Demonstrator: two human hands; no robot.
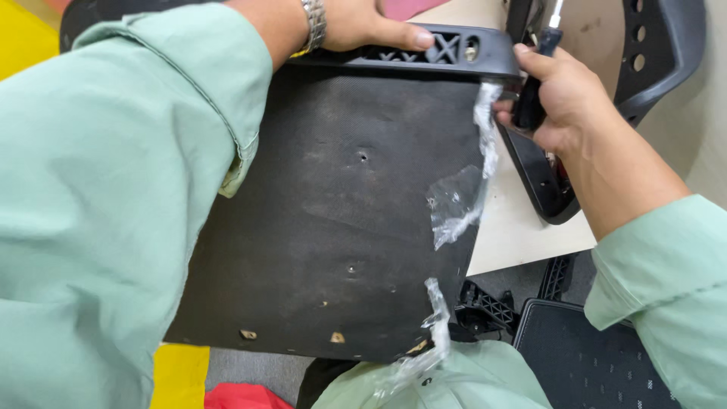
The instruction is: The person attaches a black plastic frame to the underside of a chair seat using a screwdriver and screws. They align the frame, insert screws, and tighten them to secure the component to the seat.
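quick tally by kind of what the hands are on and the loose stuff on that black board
Hands: 2 (left hand, right hand)
Black board: 1 (seat board)
Black plastic armrest under the left hand: 1 (armrest)
Black-handled tool in the right hand: 1 (tool)
Clear plastic wrap scraps: 2 (upper scrap, lower scrap)
Total: 7
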